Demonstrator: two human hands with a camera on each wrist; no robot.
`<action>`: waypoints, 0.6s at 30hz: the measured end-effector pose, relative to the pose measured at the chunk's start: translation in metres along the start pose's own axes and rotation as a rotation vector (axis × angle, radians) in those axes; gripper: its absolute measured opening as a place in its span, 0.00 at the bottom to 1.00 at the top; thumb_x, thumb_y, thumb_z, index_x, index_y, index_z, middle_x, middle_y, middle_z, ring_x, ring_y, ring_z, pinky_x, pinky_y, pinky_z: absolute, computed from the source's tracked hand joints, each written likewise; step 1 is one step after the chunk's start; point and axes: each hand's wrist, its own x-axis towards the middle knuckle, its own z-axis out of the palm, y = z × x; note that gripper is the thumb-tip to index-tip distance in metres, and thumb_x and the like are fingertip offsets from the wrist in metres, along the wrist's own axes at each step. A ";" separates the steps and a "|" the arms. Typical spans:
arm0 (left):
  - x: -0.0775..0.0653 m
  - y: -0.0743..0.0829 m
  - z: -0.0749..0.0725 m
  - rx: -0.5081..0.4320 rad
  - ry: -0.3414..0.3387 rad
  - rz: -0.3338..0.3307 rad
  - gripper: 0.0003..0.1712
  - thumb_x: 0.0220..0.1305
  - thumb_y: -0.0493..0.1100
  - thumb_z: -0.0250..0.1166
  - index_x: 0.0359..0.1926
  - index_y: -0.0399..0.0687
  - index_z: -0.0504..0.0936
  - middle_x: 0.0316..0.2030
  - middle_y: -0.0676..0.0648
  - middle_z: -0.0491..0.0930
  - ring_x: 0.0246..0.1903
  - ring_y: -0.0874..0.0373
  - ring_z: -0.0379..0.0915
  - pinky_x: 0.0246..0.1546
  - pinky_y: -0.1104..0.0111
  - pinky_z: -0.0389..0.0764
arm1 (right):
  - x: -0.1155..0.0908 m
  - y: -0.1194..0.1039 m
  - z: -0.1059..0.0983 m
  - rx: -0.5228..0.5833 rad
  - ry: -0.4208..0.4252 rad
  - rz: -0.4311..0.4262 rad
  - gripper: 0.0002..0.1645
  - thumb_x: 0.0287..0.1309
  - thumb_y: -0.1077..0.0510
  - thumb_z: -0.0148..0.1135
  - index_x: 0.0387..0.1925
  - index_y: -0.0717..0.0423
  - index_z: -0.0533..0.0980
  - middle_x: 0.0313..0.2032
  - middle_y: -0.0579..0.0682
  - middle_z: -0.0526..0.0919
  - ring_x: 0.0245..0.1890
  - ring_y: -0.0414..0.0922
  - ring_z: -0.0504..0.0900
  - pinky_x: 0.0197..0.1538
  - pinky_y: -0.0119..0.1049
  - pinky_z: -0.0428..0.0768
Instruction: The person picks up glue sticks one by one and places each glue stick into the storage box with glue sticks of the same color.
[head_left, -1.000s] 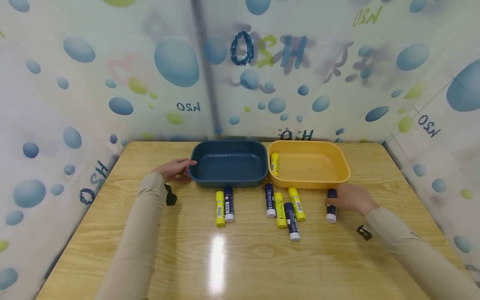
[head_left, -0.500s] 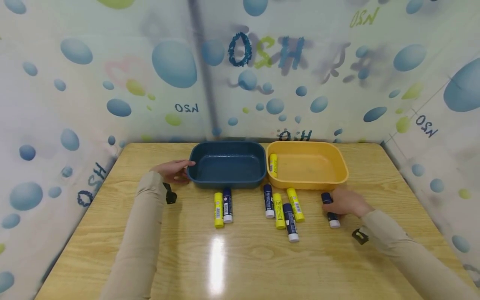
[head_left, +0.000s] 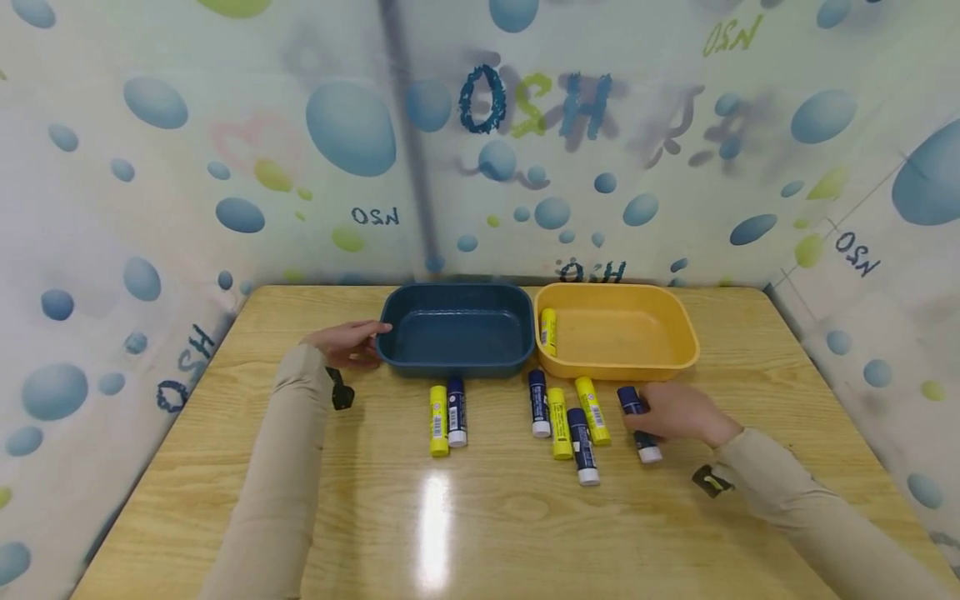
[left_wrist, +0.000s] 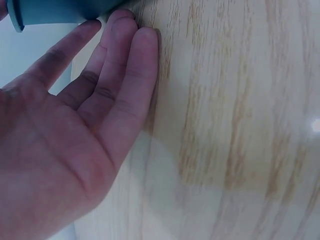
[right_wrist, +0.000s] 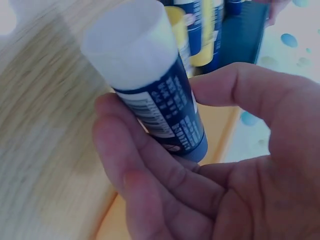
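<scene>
The right hand (head_left: 678,411) pinches a navy-and-white plastic cylinder (right_wrist: 160,100) between thumb and fingers; the left hand (head_left: 345,343) apparently pinches a dark-blue plastic tray (head_left: 461,369).

I count four yellow glue sticks (head_left: 559,423), four navy glue sticks (head_left: 583,446), one blue tray (head_left: 461,337) and one orange tray (head_left: 622,333).

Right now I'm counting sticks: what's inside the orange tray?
The orange tray shows one yellow glue stick at its left end. What's beneath it and the near side's inner face are hidden.
</scene>
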 end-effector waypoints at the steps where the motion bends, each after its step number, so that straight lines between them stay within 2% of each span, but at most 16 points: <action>1: 0.000 0.000 0.000 -0.001 -0.001 0.001 0.33 0.70 0.57 0.55 0.66 0.42 0.59 0.33 0.49 0.78 0.38 0.57 0.76 0.48 0.62 0.77 | 0.000 -0.003 0.000 0.008 0.012 -0.011 0.15 0.59 0.50 0.64 0.34 0.59 0.76 0.20 0.47 0.76 0.19 0.41 0.75 0.24 0.34 0.72; 5: 0.001 -0.002 -0.002 -0.009 -0.018 0.010 0.36 0.71 0.56 0.55 0.70 0.43 0.55 0.34 0.48 0.78 0.39 0.57 0.76 0.50 0.62 0.76 | 0.005 -0.011 0.003 0.019 0.067 -0.087 0.20 0.57 0.51 0.66 0.44 0.62 0.75 0.21 0.46 0.75 0.18 0.40 0.74 0.23 0.35 0.72; 9: 0.000 -0.005 -0.005 -0.011 -0.030 0.035 0.37 0.71 0.54 0.54 0.72 0.42 0.51 0.35 0.48 0.79 0.40 0.58 0.76 0.50 0.62 0.76 | 0.012 -0.022 0.005 0.019 0.092 -0.154 0.20 0.57 0.53 0.66 0.46 0.60 0.74 0.21 0.45 0.74 0.18 0.39 0.74 0.24 0.35 0.72; 14: 0.000 -0.005 -0.004 -0.016 -0.009 0.052 0.32 0.70 0.52 0.54 0.67 0.42 0.58 0.31 0.50 0.78 0.36 0.59 0.76 0.45 0.64 0.78 | 0.016 -0.037 0.006 0.030 0.102 -0.184 0.21 0.57 0.55 0.67 0.49 0.59 0.73 0.25 0.45 0.75 0.21 0.40 0.73 0.27 0.36 0.72; 18: 0.003 -0.004 0.000 -0.003 -0.006 0.061 0.30 0.69 0.51 0.55 0.66 0.42 0.60 0.30 0.51 0.77 0.35 0.59 0.76 0.44 0.64 0.78 | 0.017 -0.046 0.006 0.030 0.068 -0.131 0.14 0.57 0.53 0.67 0.39 0.57 0.75 0.24 0.47 0.74 0.22 0.42 0.72 0.27 0.35 0.70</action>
